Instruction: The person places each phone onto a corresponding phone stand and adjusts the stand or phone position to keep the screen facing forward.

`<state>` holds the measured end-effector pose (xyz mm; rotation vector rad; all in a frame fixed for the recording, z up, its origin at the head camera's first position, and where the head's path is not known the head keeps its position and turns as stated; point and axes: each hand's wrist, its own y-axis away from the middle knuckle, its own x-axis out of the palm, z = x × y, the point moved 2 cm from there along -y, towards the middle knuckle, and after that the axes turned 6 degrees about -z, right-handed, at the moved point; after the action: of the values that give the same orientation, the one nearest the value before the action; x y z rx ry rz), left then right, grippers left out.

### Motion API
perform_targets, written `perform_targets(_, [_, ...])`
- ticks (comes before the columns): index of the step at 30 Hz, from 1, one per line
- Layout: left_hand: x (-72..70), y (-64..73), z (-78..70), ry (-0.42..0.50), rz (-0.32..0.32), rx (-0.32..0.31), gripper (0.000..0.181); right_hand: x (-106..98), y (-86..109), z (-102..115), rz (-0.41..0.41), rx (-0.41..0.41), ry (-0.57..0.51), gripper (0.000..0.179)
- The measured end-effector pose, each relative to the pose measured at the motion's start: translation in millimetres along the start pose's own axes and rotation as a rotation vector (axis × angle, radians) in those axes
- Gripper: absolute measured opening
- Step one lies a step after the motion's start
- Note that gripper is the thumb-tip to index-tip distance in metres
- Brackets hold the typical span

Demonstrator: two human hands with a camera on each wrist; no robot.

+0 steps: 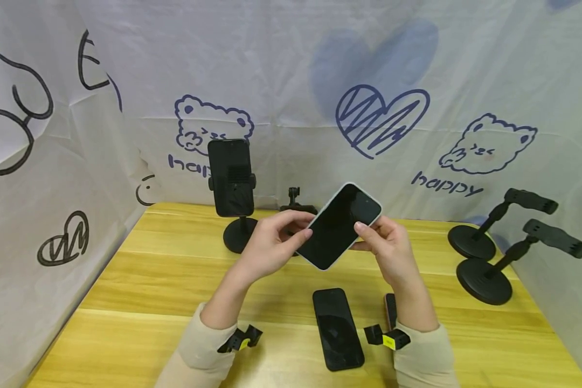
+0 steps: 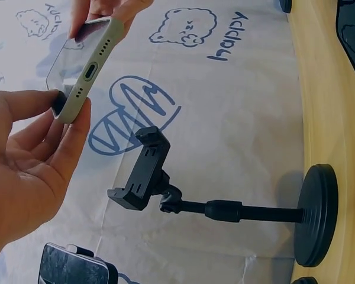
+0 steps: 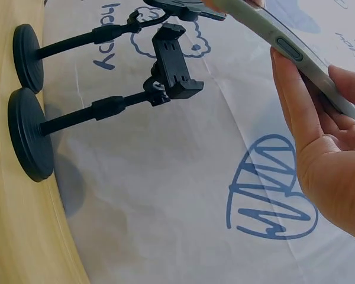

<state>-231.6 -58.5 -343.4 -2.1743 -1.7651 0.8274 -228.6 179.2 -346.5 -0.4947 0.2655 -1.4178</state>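
Note:
Above the table, both hands hold a smartphone in a pale case, tilted with its dark screen up. The left hand grips its lower left side, thumb over the screen edge and fingers beneath. On the upper right side, the right hand pinches it between thumb and fingers. A charging port and speaker holes show on the phone's end in the left wrist view; the right wrist view shows a side button. Just behind the hands stands a black phone stand with a bare clamp, partly hidden in the head view.
Left of it, another stand holds a dark phone upright. A black phone lies on the wooden table; another phone is partly hidden by the right wrist. Two bare stands are at the right edge. A drawn-on cloth hangs behind.

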Motion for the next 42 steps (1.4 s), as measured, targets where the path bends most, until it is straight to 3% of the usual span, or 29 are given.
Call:
perform_targets(3, [1.7, 0.8, -0.1, -0.005, -0.038, 0.017, 0.024, 1, 0.2, -1, -0.029, 0.008, 0.01, 0.035])
perform_targets(9, [8.6, 0.7, 0.6, 0.009, -0.141, 0.091, 0.024, 8, -1.0, -4, -0.17, 0.055, 0.029, 0.018])
perform_targets(16, [16.1, -0.4, 4.5, -0.025, -0.246, 0.174, 0.024, 16, -3.1, -11, -0.192, 0.056, 0.163, 0.012])
perform_targets(23, [17.5, -3.3, 9.0, -0.011, -0.259, 0.193, 0.026, 20, -7.5, -14, -0.257, 0.04, 0.118, 0.006])
perform_targets(29, [8.9, -7.0, 17.2, 0.026, -0.346, 0.228, 0.03, 23, -15.5, -14, -0.312, 0.032, 0.063, 0.012])
perform_targets(33, [3.5, -8.6, 26.4, -0.008, -0.376, 0.178, 0.036, 26, -27.1, -15, -0.35, 0.04, 0.006, 0.015])
perform_targets(42, [5.2, -11.6, 48.0, -0.163, -0.282, -0.042, 0.049, 37, -59.7, -24, -0.348, 0.07, -0.054, 0.008])
